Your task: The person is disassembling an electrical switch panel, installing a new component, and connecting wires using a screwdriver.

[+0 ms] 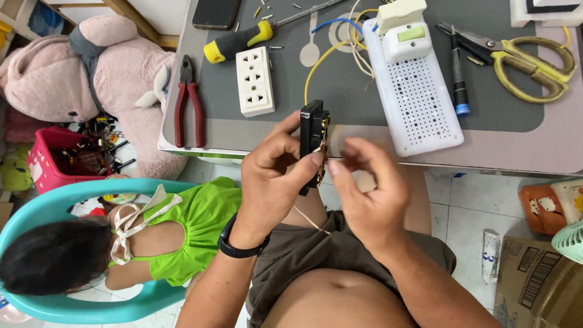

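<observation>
Now left hand (273, 173) grips black socket (312, 143) upright; right fingers (343, 159) pinch its wire (316, 73)

I get just one view, from the camera on the wearer's head, facing steeply down and close over the left hand (274, 176) and right hand (368, 195). Beyond the hands lies the table edge (200, 146); below them, the wearer's lap.

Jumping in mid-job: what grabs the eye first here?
The left hand holds a black socket part at the table edge, while the right hand pinches a thin wire at it. Behind lies a white perforated casing; red-handled pliers lie far left.
</observation>
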